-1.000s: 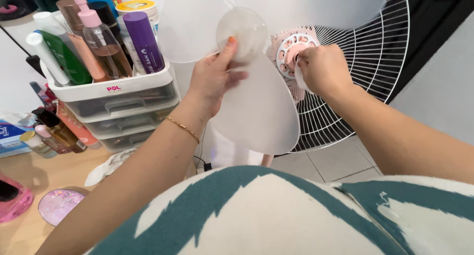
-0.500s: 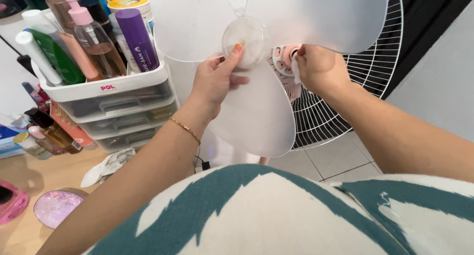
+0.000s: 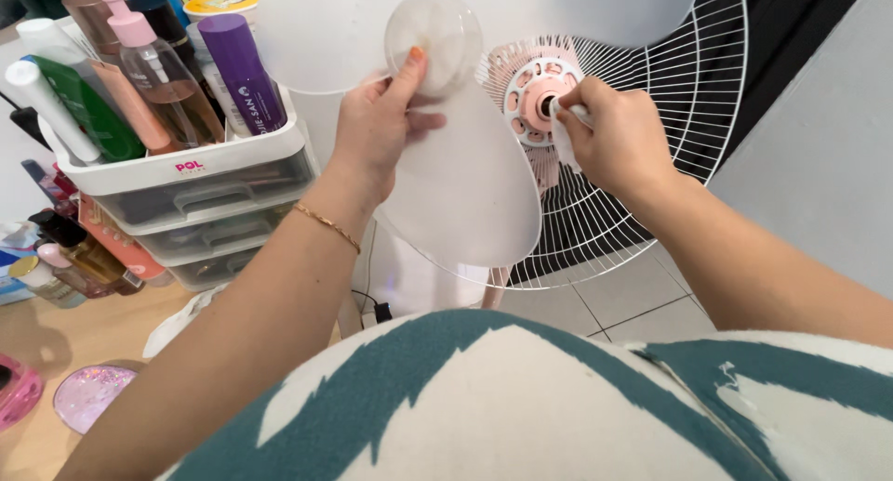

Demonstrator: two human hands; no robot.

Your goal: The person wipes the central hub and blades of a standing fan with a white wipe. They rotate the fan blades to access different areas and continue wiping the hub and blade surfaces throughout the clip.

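My left hand [image 3: 377, 127] grips a translucent white fan blade [image 3: 465, 188] at its round clear hub [image 3: 435, 30], holding it up in front of the fan. My right hand [image 3: 619, 137] pinches a small white wipe [image 3: 564, 144] and presses it against the pink motor hub [image 3: 532, 88] at the centre of the white wire fan grille [image 3: 688, 100]. A thin gold bracelet sits on my left wrist. The blade hides part of the grille's left side.
A white drawer organiser [image 3: 200, 197] at the left carries several bottles and tubes, among them a purple bottle [image 3: 242, 72]. More bottles, a crumpled cloth [image 3: 177, 323] and a glittery pink disc [image 3: 88, 395] lie on the wooden surface. Tiled floor lies under the fan.
My left hand has shifted the blade left and slightly up, uncovering the pink hub. My right hand has stayed at the hub with the wipe, now lower against it.
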